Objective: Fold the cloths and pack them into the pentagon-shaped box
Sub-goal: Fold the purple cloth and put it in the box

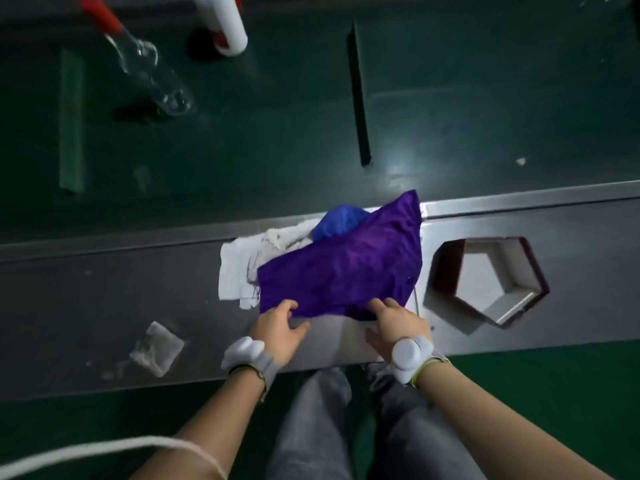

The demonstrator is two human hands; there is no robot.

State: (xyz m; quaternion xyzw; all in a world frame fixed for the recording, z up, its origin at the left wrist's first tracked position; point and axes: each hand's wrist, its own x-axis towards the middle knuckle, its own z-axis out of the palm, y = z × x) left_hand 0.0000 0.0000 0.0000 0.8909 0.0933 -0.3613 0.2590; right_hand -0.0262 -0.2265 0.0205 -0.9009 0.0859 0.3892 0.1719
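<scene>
A purple cloth (346, 265) lies spread and wrinkled on the grey metal table (104, 306). It covers part of a white cloth (239, 268) and a blue cloth (337, 220) bunched behind it. My left hand (280, 327) pinches the purple cloth's near left corner. My right hand (391, 320) grips its near edge further right. The pentagon-shaped box (446, 271), dark outside and white inside, sits open and empty just right of the cloths.
A small crumpled clear wrapper (157, 348) lies near the table's front left. Beyond the table, on the green belt, lie a clear bottle (149, 67), a white cylinder (223, 22) and a dark divider bar (358, 95). A white cord (104, 452) crosses my left arm.
</scene>
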